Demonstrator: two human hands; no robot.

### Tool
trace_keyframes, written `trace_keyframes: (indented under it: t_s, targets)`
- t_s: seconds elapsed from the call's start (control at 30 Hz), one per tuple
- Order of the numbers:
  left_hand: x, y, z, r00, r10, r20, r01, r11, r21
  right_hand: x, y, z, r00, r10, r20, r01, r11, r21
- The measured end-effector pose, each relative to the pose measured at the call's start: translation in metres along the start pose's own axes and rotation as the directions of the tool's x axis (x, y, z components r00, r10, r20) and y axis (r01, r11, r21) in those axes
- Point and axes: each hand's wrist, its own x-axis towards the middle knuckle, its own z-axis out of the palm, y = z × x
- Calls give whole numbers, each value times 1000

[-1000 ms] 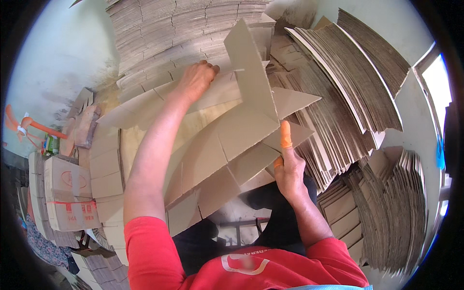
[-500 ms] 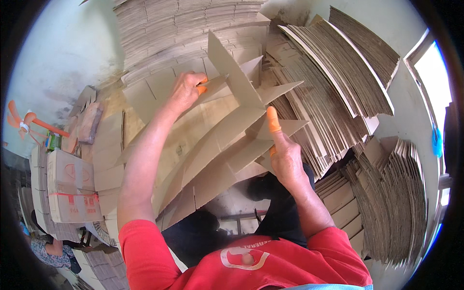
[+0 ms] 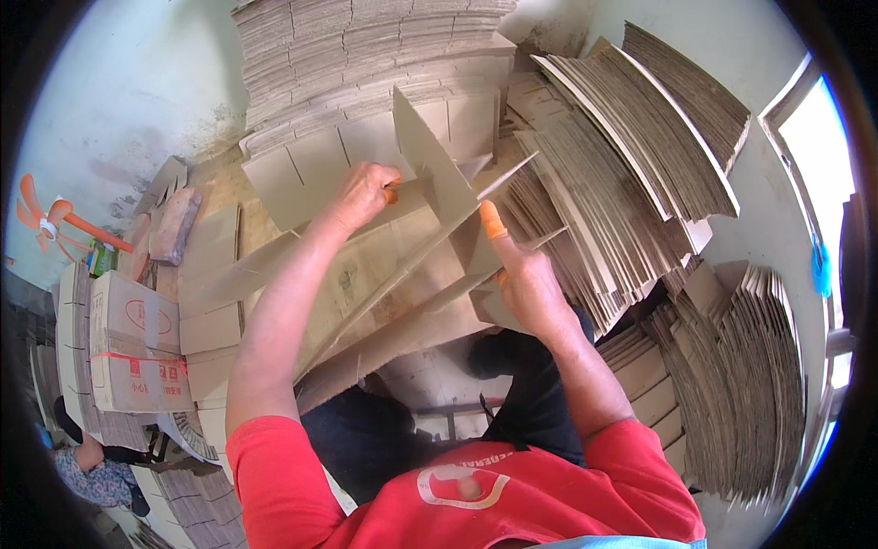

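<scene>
Slotted cardboard strips are crossed into a partly spread divider [image 3: 430, 169] over the wooden tabletop, one strip standing upright in the middle. My left hand [image 3: 366, 194], with orange finger covers, is closed in a pinch at the divider's far left side; the edge it grips is mostly hidden by the fingers. At the right side, my right hand [image 3: 529, 279] holds the divider, its orange-covered index finger stretched along the card and its other fingers curled below. Long strips [image 3: 366, 334] of the divider run down toward my lap on the near side.
Tall stacks of slotted cardboard [image 3: 366, 64] stand at the far side. Upright bundles of card sheets [image 3: 604, 174] lean on the right, with another bundle [image 3: 741, 384] nearer. On the left are a printed carton [image 3: 137, 348], an orange fan [image 3: 46, 220] and another person's arm [image 3: 89, 453].
Both hands have shifted slightly with the divider: the left a little right and nearer, the right a little to the left. The upright strip's top sits lower, and the near strips appear closer to edge-on.
</scene>
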Motion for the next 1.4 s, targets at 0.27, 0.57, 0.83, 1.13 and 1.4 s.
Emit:
trace_keyframes:
  t_s: [0.27, 0.57, 0.83, 1.13, 1.4]
  targets:
    - [0, -18, 17, 999, -32, 12, 31, 999, 41, 4, 4, 10, 997, -79, 26, 81, 993, -90]
    - [-20, 43, -38, 987, -132, 90, 133, 991, -5, 10, 6, 3, 990, 83, 113, -67, 988, -138]
    - [-61, 82, -47, 850, -133, 510, 303, 915, -265, 12, 9, 2, 998, -23, 54, 30, 989, -146]
    - [-73, 24, -32, 962, 272, -23, -266, 953, 143, 11, 22, 6, 996, -92, 2, 92, 994, -56]
    - [-40, 56, -43, 919, -135, 371, 123, 991, 55, 19, 26, 10, 998, -10, 61, 17, 993, -119]
